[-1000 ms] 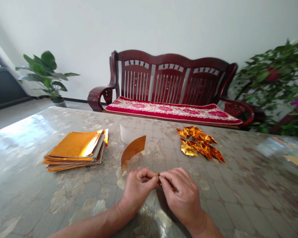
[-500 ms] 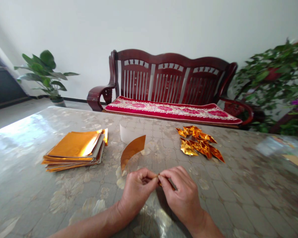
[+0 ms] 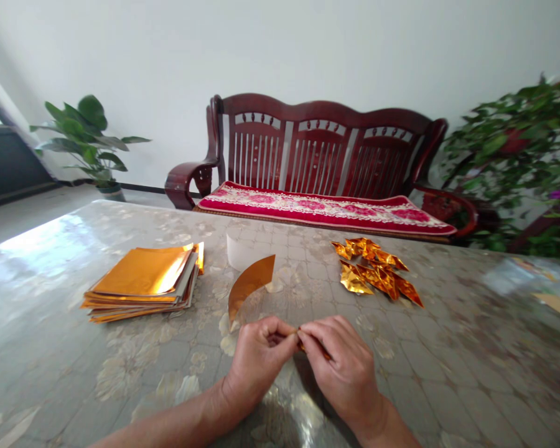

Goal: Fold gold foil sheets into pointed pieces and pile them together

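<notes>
My left hand [image 3: 259,354] and my right hand [image 3: 340,361] meet above the table, their fingertips pinching a small folded piece of gold foil [image 3: 313,348]. Most of that piece is hidden by my fingers. Just beyond my left hand stands a curved strip of gold foil [image 3: 249,286], with a curved white paper piece [image 3: 241,252] behind it. A stack of gold foil sheets [image 3: 142,280] lies to the left. To the right is a loose pile of folded gold foil pieces [image 3: 373,272].
The table has a glossy clear cover over a floral cloth [image 3: 448,348]. Beyond its far edge stand a dark red wooden bench [image 3: 317,146] with a red cushion [image 3: 326,211] and potted plants [image 3: 86,140] [image 3: 508,143]. Flat items lie at the right edge.
My fingers shift only slightly on the small foil piece. The stack, strip and pile stay in place, and the view barely moves.
</notes>
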`<state>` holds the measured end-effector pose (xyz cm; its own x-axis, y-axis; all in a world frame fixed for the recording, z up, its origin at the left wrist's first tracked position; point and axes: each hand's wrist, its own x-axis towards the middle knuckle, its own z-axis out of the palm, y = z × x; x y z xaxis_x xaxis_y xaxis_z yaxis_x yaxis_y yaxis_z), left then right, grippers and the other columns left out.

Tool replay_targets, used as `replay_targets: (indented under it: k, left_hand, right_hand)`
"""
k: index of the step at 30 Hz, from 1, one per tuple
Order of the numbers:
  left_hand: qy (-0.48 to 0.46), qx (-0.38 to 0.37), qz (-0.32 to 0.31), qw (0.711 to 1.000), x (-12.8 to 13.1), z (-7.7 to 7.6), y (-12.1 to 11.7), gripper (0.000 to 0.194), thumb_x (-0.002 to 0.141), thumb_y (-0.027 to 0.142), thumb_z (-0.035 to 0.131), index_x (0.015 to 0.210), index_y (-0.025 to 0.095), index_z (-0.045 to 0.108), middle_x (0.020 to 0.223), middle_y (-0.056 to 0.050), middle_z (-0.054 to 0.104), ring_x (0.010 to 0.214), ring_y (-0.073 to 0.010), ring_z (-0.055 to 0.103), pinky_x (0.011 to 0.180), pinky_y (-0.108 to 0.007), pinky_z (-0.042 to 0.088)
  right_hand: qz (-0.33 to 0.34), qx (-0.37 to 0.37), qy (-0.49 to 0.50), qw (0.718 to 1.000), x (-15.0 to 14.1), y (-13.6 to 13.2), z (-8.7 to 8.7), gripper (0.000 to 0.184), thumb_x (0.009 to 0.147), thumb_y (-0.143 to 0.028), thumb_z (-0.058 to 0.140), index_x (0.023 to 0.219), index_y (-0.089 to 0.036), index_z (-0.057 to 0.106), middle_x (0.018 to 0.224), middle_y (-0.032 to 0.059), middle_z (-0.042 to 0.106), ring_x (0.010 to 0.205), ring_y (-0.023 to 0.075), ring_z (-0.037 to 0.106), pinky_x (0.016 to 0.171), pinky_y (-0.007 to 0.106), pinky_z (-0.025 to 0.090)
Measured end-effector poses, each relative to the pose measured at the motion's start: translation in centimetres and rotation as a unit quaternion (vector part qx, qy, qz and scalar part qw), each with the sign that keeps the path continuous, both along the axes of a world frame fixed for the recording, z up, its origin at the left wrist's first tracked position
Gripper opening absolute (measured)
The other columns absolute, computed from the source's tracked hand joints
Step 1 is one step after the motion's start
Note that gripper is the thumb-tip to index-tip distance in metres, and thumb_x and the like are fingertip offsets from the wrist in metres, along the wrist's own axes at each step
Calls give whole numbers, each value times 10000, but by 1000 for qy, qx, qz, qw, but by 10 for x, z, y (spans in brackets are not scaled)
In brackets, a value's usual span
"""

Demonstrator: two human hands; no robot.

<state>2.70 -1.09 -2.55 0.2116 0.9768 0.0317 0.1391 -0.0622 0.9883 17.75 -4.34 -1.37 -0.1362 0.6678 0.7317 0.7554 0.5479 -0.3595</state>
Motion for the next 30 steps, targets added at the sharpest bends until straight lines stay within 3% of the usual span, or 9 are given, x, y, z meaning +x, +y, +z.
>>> replay_targets:
  k: [9, 19, 30]
  left_hand:
    - [34, 35, 0, 999, -3, -1, 0, 163, 768, 250, 680, 632, 170, 719, 619, -14, 706, 597, -151, 641, 563, -199, 471]
    - [52, 55, -5, 997, -4, -1, 2, 168, 781, 230, 656, 638, 169, 720, 625, -19, 703, 607, -155, 643, 579, -207, 478]
    - [27, 32, -4, 999, -2, -4, 2, 166, 781, 254, 664, 654, 161, 718, 636, -27, 710, 616, -159, 656, 578, -208, 490]
  right_hand:
    - [-27, -34, -10, 999, -3, 0, 6, 152, 921, -143, 553, 793, -216, 589, 705, 14, 609, 689, 166, 570, 668, 297, 454]
    - [-6, 5, -11, 1000, 0, 1, 0, 128, 892, -87, 613, 937, -203, 642, 780, 19, 676, 720, 163, 598, 705, 301, 484]
    - [-3, 12, -7, 1000, 1, 0, 1, 128, 883, -73, 633, 897, -200, 644, 773, 21, 681, 724, 160, 603, 706, 294, 491]
